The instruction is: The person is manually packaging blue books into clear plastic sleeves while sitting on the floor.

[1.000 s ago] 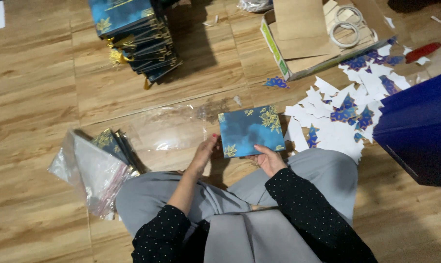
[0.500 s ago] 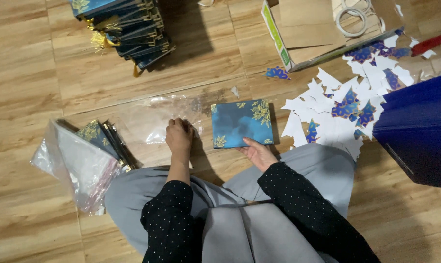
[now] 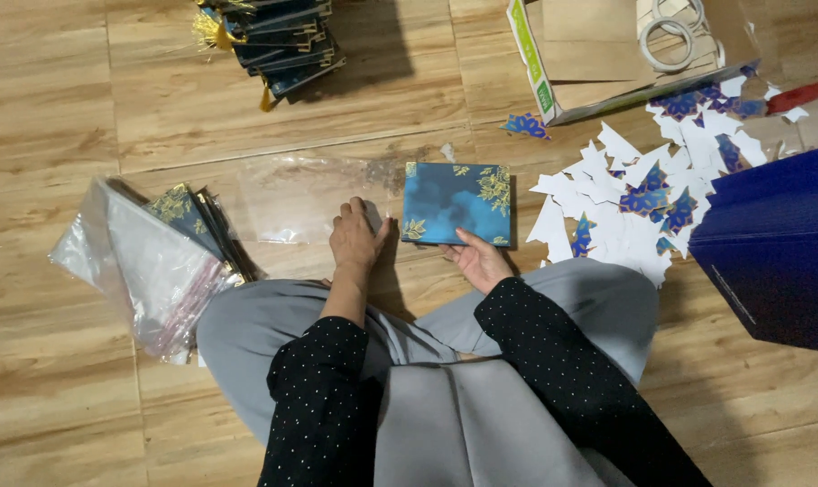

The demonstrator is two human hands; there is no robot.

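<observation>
A blue card [image 3: 457, 203] with gold leaf corners lies flat over the wooden floor in front of my knees. My right hand [image 3: 477, 261] grips its near edge, thumb on top. A clear plastic sleeve [image 3: 309, 197] lies to the card's left. My left hand [image 3: 355, 239] rests palm down on the sleeve's near right corner, fingers together.
A pile of clear sleeves with dark cards [image 3: 161, 252] lies at left. A stack of finished blue cards [image 3: 278, 41] sits far off. A cardboard box [image 3: 607, 50] holds tape rolls. White and blue paper cut-outs [image 3: 643, 194] and a dark blue box [image 3: 779, 248] are at right.
My left hand left the card and moved left onto the plastic sleeve. The card stays in my right hand and has settled flat; the view shifted a little.
</observation>
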